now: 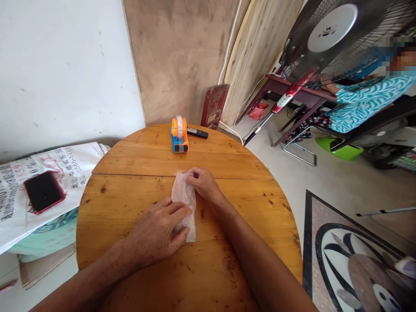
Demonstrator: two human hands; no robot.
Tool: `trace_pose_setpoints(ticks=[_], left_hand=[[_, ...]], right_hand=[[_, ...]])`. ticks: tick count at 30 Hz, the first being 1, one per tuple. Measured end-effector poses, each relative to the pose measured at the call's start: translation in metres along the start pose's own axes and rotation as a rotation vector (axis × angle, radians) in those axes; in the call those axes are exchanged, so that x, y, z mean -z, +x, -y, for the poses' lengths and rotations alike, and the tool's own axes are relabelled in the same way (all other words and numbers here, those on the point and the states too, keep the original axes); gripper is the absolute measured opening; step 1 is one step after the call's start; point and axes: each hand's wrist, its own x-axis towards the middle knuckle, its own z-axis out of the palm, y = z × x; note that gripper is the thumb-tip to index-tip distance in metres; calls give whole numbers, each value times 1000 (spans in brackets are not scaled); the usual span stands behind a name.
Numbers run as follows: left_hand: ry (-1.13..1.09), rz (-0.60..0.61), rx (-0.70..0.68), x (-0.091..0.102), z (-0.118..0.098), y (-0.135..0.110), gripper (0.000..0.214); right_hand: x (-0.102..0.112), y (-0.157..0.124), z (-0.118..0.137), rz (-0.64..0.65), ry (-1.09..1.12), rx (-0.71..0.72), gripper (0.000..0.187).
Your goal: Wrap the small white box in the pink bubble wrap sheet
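Note:
A folded, whitish see-through piece of bubble wrap (182,189) lies lengthwise on the round wooden table (130,160). My left hand (162,225) rests over its lower half, fingers stretched out and thumb apart, pressing it against the wood. At the upper right corner, the thumb and fingertips of my right hand (204,184) pinch the wrap's edge. Whether anything is inside the wrap I cannot tell. Farther back stands an orange and blue tape dispenser (180,135) with a roll of clear tape in it.
Behind the dispenser lies a black remote control (197,132). A red wooden chair (214,104) touches the far edge. To the left, a phone (44,192) rests on a printed white sack (78,160). At right are a standing fan (331,30) and a seated person (364,104).

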Motion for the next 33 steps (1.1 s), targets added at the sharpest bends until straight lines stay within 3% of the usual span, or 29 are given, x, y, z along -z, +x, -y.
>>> trace_pose_setpoints(ticks=[4,14,18,25,29,33], left_hand=[[-40,7,2,1,1,1,28],[-83,-1,10,-1,3,0,31],[-103,-15,6,0,4,1,33],[10,-83,38,0,0,-3,27],[78,-173,136,-2,-8,-8,18],[109,-295,282,-9,-13,-12,25]], right_hand=[[-2,0,3,73,243,3,16],[4,-8,20,166,506,-45,24],[15,-15,30,235,546,-60,24],[28,-44,53,234,514,71,21],[32,-66,58,232,463,94,20],[29,-86,56,180,420,133,17]])
